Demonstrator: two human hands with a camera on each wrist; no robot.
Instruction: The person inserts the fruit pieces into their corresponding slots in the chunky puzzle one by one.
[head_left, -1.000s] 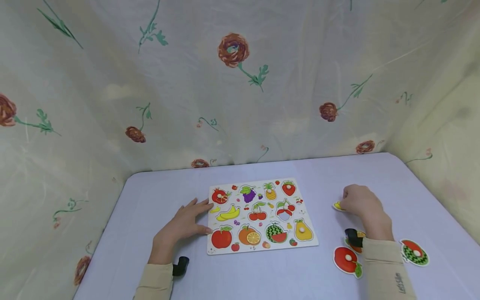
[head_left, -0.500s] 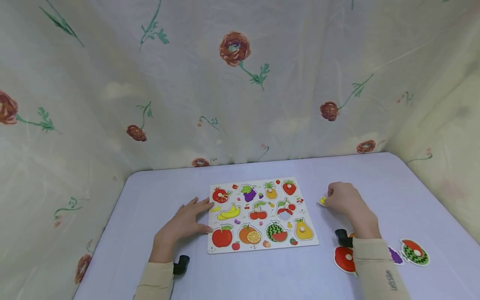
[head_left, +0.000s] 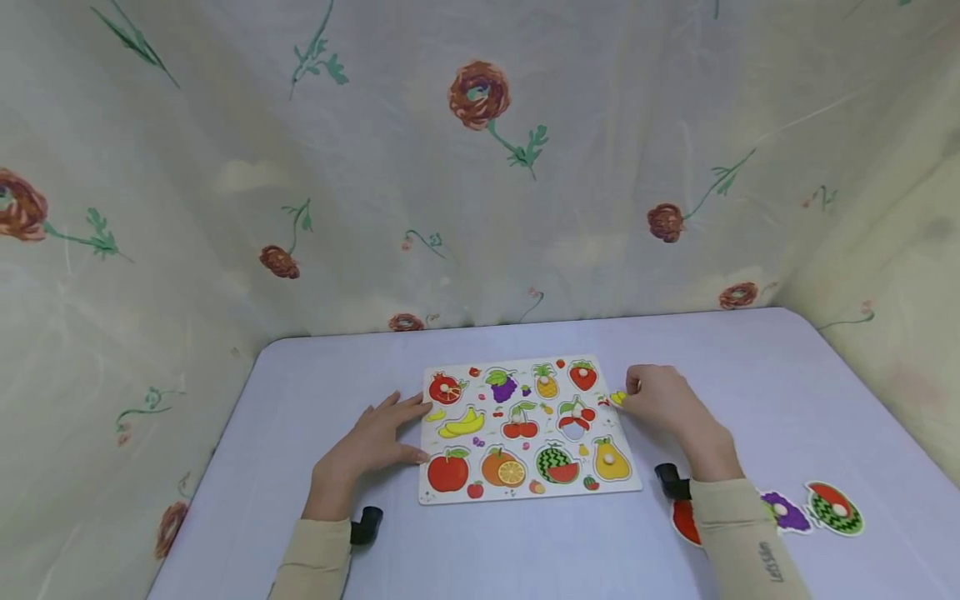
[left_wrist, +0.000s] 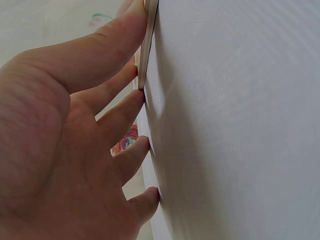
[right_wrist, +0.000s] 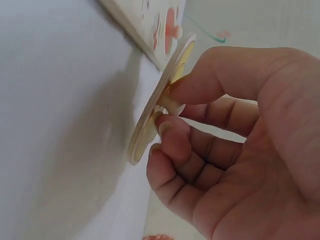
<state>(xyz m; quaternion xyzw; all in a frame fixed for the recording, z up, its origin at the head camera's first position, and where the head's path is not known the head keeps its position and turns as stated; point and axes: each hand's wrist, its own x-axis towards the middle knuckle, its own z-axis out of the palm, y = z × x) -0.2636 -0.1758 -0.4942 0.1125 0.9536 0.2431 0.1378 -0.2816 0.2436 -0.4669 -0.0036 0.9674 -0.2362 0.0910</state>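
A white fruit puzzle board (head_left: 491, 490) lies flat on the table, printed with bananas, an apple, an orange and other fruit. My left hand (head_left: 375, 442) is spread at its left side, thumb and fingertips touching the board's edge. In the left wrist view, the thumb (left_wrist: 100, 55) rests against that wooden edge. Close to the board's upper right edge, my right hand (head_left: 667, 408) pinches a yellow puzzle piece (head_left: 618, 398) by its small round knob (right_wrist: 171, 106). The piece is tilted and held off the table. Its face is mostly hidden by my fingers.
Loose knobbed pieces lie at the right: a red piece (head_left: 684, 523) partly under my right sleeve, a purple grape piece (head_left: 791, 515) and a watermelon piece (head_left: 836, 510). A flowered cloth (head_left: 570, 208) hangs behind the table (head_left: 525, 550).
My right hand has moved left with the yellow piece, from the table's right side to the board's edge. The grape piece has come into view behind the sleeve. My left hand stays put.
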